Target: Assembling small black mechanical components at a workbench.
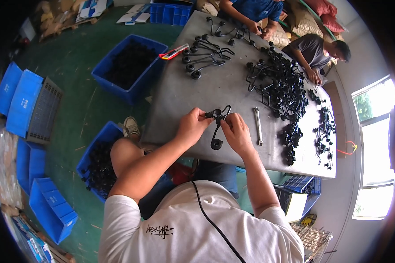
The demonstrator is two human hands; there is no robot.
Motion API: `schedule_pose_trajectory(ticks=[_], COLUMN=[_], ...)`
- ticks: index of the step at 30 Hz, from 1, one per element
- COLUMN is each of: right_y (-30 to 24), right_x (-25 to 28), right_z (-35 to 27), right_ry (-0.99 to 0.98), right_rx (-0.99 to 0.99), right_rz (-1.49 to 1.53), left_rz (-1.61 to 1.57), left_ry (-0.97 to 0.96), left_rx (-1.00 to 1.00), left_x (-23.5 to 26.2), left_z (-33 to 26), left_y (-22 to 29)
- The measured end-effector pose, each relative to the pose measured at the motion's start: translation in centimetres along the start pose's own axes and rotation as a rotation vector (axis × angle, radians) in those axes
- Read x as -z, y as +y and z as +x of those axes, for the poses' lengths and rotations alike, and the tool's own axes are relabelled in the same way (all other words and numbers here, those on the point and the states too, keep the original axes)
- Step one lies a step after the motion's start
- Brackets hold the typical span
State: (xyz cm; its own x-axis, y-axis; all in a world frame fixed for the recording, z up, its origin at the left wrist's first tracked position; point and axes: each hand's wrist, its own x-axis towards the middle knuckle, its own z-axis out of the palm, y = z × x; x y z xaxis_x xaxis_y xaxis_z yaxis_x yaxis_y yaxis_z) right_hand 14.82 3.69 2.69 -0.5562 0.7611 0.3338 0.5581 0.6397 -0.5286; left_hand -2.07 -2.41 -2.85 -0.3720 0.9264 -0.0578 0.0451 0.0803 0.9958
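Above the near part of the grey table (171, 103), both my hands meet on a black bent rod with round rubber-like ends (216, 143). My left hand (192, 128) pinches a dark fitting at its upper left. With fingers closed, my right hand (238, 133) grips the rod's right side. One round end hangs down between the hands. A silver wrench (258, 126) lies on the table to the right of my right hand. Several similar black rods (206, 57) are laid out farther up the table, left of a large heap of black rods (281, 85).
A red-handled utility knife (174, 51) rests at the table's left edge. Blue bins of black parts (126, 90) (86, 168) stand on the green floor to my left. Two co-workers (261, 13) (309, 55) handle parts at the far side. More black parts (324, 131) lie along the right edge.
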Motion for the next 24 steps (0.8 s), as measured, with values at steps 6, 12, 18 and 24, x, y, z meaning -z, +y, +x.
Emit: schedule_pose_trajectory(ticks=[6,12,18,24], right_y=[0.8,-0.1,-0.1,1.7], right_x=[0.3,0.6,-1.2,-2.2], right_z=[-0.2,0.1,-0.6,-1.2], right_ry=[-0.234,-0.222,-0.013,-0.197], right_rx=[-0.329,-0.282,-0.079,-0.677], right_rz=[0.189,0.171,0.018,0.721], left_rz=[0.021,0.042,-0.008,0.126], left_ry=[0.016,0.025,0.009,0.135], left_rx=[-0.004,-0.007,0.024,-0.242], left_x=[0.0,0.2,-0.2,-0.7], left_z=[-0.1,0.0,-0.5,-2.3], left_y=[0.2,-0.3,0.5,1.6])
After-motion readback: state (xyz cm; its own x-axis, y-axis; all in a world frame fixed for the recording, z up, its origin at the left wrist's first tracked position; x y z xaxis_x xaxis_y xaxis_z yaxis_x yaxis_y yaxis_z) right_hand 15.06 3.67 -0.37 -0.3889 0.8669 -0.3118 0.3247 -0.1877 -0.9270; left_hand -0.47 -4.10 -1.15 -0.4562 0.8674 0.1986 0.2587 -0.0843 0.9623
